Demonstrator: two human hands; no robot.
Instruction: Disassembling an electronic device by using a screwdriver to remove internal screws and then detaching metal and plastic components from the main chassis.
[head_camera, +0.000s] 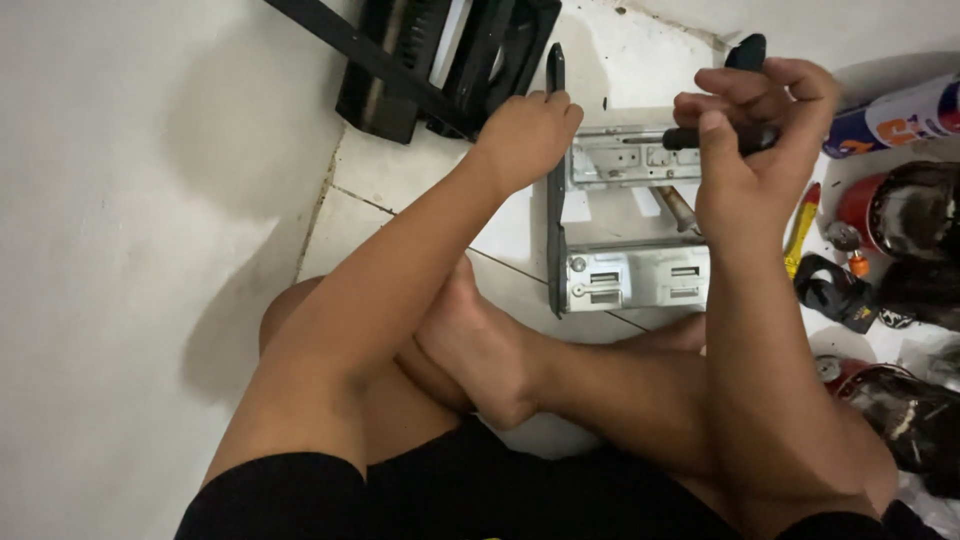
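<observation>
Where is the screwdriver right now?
In the head view, the screwdriver is at upper right, gripped in the right hand, its shaft pointing left into the metal frame that the left hand steadies on the floor.

The light is even and quite bright. Soft grey shadows fall on the white wall (150, 200) at left. The picture is slightly blurred.

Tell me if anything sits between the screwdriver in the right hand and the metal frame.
Nothing visible does. The right hand holds the black-handled screwdriver with its shaft laid straight onto the metal frame, while the left hand grips the frame's upright dark edge.
</observation>
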